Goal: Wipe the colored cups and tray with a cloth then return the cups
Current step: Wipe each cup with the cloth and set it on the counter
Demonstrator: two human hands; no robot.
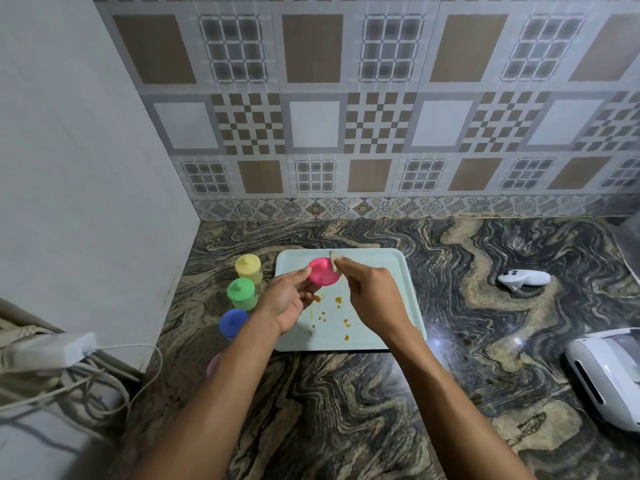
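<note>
My left hand (289, 299) holds a pink cup (323, 271) above the pale blue tray (391, 271), its bottom turned toward me. My right hand (372, 289) pinches a small beige cloth (334, 262) against the cup's upper right edge. The tray carries several orange-brown stains (337, 300) near its middle and front. To the left of the tray, upside down on the counter, stand a yellow cup (248, 268), a green cup (241, 293) and a blue cup (232, 322). A pale pink cup (214, 363) peeks out behind my left forearm.
The dark marbled counter (450, 341) meets a tiled wall behind and a white wall on the left. A white ghost-shaped object (524, 278) lies right of the tray. A white appliance (606, 375) sits at the right edge. A power adapter and cables (52, 351) lie at the left.
</note>
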